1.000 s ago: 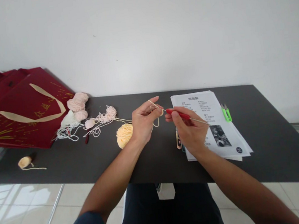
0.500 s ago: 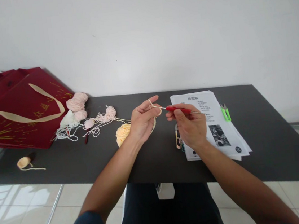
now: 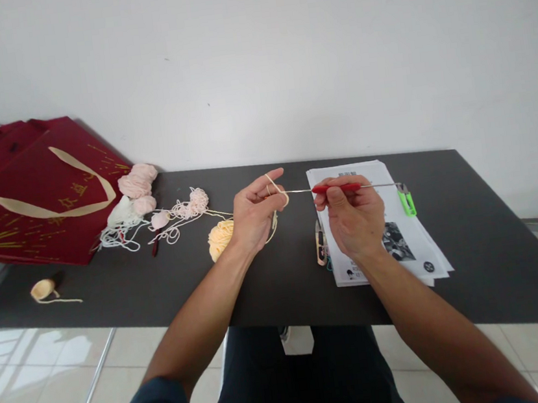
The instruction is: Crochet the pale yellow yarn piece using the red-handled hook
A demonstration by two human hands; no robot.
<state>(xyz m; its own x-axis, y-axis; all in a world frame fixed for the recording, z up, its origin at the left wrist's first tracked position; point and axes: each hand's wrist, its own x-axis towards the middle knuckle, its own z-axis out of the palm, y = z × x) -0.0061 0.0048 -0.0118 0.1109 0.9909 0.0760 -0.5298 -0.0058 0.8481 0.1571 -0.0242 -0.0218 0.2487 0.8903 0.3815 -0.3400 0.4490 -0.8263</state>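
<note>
My left hand [image 3: 254, 215] hovers over the dark table [image 3: 278, 279] with cream yarn [image 3: 275, 191] looped round its fingers and pinched there. That strand runs down to a peach yarn ball [image 3: 219, 237] lying just left of the hand. My right hand [image 3: 353, 217] grips a crochet hook with a red handle [image 3: 336, 187], held level, its metal tip pointing left into the yarn loop. Both hands are raised a little above the table.
Printed sheets [image 3: 380, 227] lie under my right hand, with green snips [image 3: 407, 201] at their right edge. A small tool [image 3: 320, 247] rests beside the paper. Pink and white yarn pieces [image 3: 152, 206] and red gift bags [image 3: 37, 191] fill the left; a small cream piece [image 3: 44, 289] lies near the left edge.
My right hand has turned the hook from slanted to level and drawn it rightward. The left hand has stayed almost in place with the yarn loop.
</note>
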